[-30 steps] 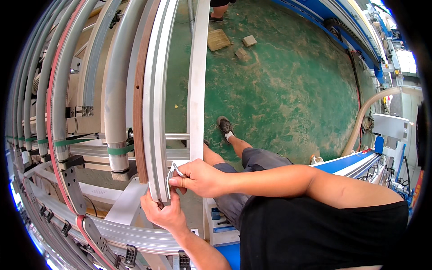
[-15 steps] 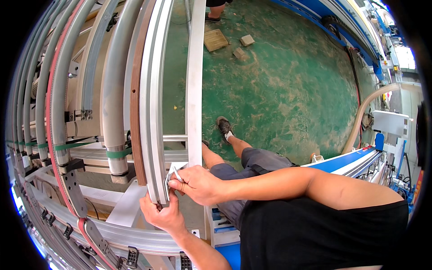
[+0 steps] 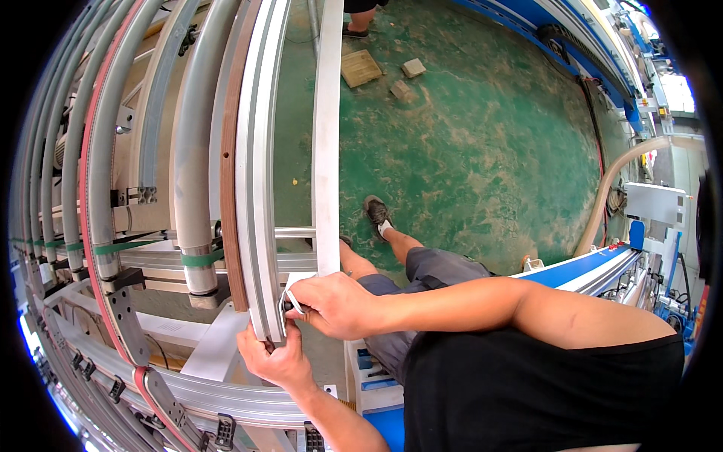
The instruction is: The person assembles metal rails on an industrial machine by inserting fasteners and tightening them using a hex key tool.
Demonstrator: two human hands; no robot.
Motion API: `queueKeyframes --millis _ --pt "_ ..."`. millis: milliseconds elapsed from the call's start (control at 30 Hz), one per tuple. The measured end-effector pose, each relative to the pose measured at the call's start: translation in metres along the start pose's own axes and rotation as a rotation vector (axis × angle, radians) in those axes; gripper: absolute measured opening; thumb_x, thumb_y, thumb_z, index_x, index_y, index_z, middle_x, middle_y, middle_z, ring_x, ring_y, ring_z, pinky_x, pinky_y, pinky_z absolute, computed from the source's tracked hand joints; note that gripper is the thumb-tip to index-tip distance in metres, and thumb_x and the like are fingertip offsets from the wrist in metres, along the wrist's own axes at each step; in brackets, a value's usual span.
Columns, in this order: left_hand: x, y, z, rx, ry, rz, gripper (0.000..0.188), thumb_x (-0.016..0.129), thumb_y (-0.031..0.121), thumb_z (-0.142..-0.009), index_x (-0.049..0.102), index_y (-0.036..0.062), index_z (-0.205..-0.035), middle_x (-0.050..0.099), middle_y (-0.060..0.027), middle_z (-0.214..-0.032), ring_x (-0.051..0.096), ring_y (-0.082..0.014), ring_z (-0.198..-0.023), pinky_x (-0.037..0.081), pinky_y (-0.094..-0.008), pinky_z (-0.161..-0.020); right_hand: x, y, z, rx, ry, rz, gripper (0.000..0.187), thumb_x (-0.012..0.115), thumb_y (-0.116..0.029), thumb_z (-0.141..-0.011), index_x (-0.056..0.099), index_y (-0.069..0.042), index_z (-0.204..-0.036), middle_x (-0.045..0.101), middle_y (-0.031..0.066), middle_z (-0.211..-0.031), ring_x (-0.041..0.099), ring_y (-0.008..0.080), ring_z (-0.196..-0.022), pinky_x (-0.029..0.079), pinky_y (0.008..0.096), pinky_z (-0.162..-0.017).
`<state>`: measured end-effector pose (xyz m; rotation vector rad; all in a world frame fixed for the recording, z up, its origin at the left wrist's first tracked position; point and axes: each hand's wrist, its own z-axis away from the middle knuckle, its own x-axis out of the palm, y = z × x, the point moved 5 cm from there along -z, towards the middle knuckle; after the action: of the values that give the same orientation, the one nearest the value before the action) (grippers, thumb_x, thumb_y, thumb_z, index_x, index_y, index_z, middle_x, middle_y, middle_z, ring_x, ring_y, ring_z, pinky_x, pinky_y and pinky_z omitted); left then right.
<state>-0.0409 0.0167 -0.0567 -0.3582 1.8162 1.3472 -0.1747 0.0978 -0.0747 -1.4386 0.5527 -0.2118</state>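
Observation:
My left hand is closed round the lower end of a long silver aluminium profile, its thumb and fingers pressed against the end. Just above it, my right hand is closed on a small bent silver metal piece at the profile's right side. Part of that piece is hidden by my fingers, so its exact kind does not show. A brown strip runs along the profile's left side.
Grey rollers and a red belt lie to the left. A white beam stands right of the profile. On the green floor are a wooden piece and small blocks. Another person's foot shows at the top.
The bent metal piece has turned in my right hand, its free end swinging from upward to down and right. My left hand stays at the profile's end, shifted slightly.

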Motion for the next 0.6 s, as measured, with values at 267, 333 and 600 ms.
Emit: queueKeyframes --millis 267,333,600 --pt "0.0 0.005 -0.001 0.009 -0.012 -0.009 0.028 0.078 0.003 -0.07 0.066 0.0009 -0.096 0.051 -0.0027 -0.079 0.049 -0.0153 -0.07 0.04 -0.0294 -0.059 0.01 0.01 0.0 0.451 -0.109 -0.448 0.025 0.059 -0.021 -0.094 0.063 0.002 -0.084 0.061 0.0114 -0.065 0.057 0.0208 -0.061 0.046 0.0335 -0.057" --pt "0.0 0.004 -0.001 0.005 -0.004 -0.018 0.027 0.078 0.003 -0.071 0.066 0.001 -0.095 0.052 -0.0031 -0.079 0.051 -0.0159 -0.071 0.041 -0.0299 -0.06 0.016 0.014 0.002 0.634 -0.181 -0.654 0.029 0.058 -0.024 -0.096 0.063 0.001 -0.084 0.059 0.0059 -0.064 0.055 0.0131 -0.061 0.044 0.0295 -0.056" --pt "-0.002 0.004 -0.002 0.037 0.032 -0.021 0.034 0.082 0.009 -0.062 0.067 0.0033 -0.091 0.05 -0.0029 -0.076 0.048 -0.0179 -0.065 0.036 -0.0318 -0.055 -0.006 -0.002 0.001 0.197 -0.057 0.071 0.011 0.06 -0.014 -0.089 0.058 -0.003 -0.087 0.062 0.0111 -0.072 0.061 0.0254 -0.059 0.048 0.0358 -0.055"
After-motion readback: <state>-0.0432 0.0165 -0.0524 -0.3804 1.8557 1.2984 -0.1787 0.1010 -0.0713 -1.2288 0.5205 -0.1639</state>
